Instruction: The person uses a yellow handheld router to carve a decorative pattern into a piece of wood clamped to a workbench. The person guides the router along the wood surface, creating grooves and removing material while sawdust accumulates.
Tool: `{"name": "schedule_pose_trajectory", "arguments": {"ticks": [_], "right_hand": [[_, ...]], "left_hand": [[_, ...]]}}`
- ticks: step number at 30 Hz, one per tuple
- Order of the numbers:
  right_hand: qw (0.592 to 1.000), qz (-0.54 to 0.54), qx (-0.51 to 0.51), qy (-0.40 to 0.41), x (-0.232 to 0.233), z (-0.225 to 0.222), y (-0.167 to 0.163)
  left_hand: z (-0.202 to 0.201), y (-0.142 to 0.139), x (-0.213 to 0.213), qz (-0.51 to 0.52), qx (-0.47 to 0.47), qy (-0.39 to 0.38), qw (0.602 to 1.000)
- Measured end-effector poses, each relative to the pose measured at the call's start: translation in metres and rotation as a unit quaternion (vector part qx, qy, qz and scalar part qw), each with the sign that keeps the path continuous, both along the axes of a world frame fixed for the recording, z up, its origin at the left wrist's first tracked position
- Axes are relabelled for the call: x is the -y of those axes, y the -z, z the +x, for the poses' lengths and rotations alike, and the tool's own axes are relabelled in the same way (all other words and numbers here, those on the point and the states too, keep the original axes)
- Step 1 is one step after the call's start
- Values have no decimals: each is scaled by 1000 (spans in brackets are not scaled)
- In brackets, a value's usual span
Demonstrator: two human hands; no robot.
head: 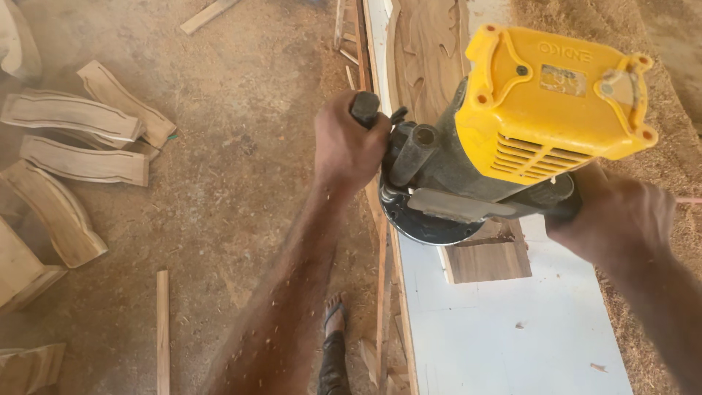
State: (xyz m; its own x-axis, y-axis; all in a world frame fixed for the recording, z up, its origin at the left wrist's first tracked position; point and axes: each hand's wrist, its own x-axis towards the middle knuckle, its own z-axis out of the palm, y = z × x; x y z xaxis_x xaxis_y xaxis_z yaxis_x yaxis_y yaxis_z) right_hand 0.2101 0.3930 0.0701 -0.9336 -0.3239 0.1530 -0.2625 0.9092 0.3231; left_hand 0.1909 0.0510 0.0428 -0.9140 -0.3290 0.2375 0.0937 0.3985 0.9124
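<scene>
Yellow-capped black plunge router (504,139) sits on a brown carved wooden board (439,44) atop the white desk (504,329). Left hand (347,143) closed around the router's left handle; right hand (621,216) closed on the right handle. Board beyond the router shows cut relief; the short plain end nearer the person looks uncut. Shaped wooden pieces (73,146) lie on the sawdust floor (234,205).

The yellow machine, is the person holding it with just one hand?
No, both hands grip the yellow machine: the left hand on one side handle and the right hand on the other.
</scene>
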Motion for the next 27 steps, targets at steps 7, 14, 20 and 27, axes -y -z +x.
{"name": "schedule_pose_trajectory", "arguments": {"ticks": [7,14,20,27], "right_hand": [[998,9,59,16,-10,-17,-4],[997,-15,36,-74,-41,-36,6],[995,21,86,-54,-52,-56,13],[989,-2,45,-137,-48,-68,4]], "left_hand": [[20,-4,-11,-4,36,-67,997],[47,-16,-32,-20,-2,-122,992],[60,-12,-47,-38,41,-152,987],[71,9,-62,-49,29,-185,981]]}}
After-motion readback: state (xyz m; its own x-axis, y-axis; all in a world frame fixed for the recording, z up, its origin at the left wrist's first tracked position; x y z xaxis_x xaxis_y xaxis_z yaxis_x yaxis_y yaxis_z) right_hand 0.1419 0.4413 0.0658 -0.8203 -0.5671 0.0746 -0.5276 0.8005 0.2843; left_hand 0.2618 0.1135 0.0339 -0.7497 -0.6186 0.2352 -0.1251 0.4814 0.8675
